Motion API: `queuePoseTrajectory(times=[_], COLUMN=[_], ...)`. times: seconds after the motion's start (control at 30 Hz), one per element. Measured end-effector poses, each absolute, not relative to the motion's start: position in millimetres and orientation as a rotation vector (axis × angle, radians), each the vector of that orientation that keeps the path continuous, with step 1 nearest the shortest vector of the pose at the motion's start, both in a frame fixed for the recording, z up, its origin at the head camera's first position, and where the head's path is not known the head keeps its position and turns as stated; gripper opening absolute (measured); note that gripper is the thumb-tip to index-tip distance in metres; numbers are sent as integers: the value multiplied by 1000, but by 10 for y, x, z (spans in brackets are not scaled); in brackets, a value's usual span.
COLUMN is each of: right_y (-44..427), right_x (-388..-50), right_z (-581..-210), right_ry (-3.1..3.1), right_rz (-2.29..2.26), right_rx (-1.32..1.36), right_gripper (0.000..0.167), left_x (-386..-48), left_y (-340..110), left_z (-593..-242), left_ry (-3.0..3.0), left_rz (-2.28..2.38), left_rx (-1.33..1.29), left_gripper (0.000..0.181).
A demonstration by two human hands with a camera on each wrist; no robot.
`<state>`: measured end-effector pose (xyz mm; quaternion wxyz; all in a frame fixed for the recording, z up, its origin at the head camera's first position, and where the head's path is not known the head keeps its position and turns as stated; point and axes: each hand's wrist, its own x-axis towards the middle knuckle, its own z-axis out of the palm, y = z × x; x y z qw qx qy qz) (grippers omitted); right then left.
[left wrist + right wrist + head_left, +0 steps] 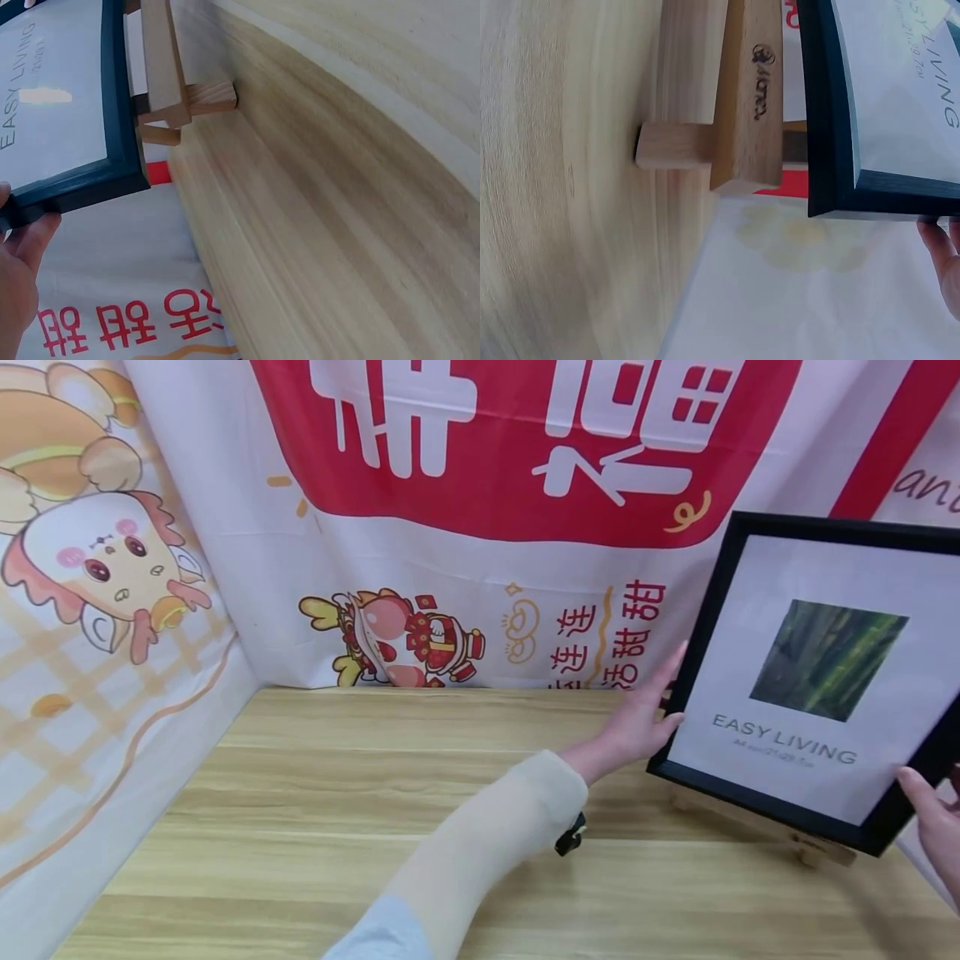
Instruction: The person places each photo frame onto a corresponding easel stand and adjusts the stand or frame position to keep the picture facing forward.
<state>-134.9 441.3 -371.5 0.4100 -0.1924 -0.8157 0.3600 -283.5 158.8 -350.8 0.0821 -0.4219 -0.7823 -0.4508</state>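
Head view: left hand (633, 722) and right hand (941, 839) pinch opposite sides of picture frame (817, 668), wooden easel (746, 97) below the grip; moving both evenly should prevent tipping.

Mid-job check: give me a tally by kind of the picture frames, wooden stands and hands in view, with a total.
Picture frame: 1
Wooden stand: 1
Hands: 2 (left hand, right hand)
Total: 4
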Motion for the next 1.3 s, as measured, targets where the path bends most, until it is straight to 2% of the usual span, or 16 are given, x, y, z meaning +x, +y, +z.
queuePoseTrajectory(times=[0.07, 0.17, 0.4, 0.5, 0.6, 0.73, 0.93, 1.03, 1.3], right_y=[4429, 4461, 4509, 4688, 5218, 5604, 4733, 4629, 4685], right_x=[-1324, -1320, -1302, -1359, -1587, -1794, -1475, -1438, -1447], right_z=[-3703, -3700, -3797, -3952, -4370, -4653, -3929, -3822, -3820], right_ry=[-2123, -2100, -2051, -1981, -1914, -1885, -1929, -1960, -2005], right_rz=[776, 752, 948, 1059, 1118, 1124, 1045, 1034, 1051], right_rx=[-567, -510, -647, -560, -427, -292, -272, -278, -248], right_gripper=[45, 44, 45, 40, 39, 54, 75, 76, 78], left_x=[-2827, -2813, -2796, -2802, -2823, -2872, -2884, -2879, -2887], left_y=[1644, 1713, 1805, 1839, 1871, 1904, 1948, 1965, 1983], left_z=[-3527, -3556, -3599, -3608, -3617, -3627, -3617, -3609, -3612], left_ry=[-2323, -2305, -2301, -2312, -2343, -2386, -2445, -2477, -2498], left_rz=[-1335, -1300, -1230, -1219, -1244, -1247, -1223, -1239, -1271], left_rx=[-1261, -1266, -1273, -1274, -1260, -1211, -1150, -1116, -1082], left_gripper=[96, 95, 92, 92, 90, 90, 89, 90, 90])
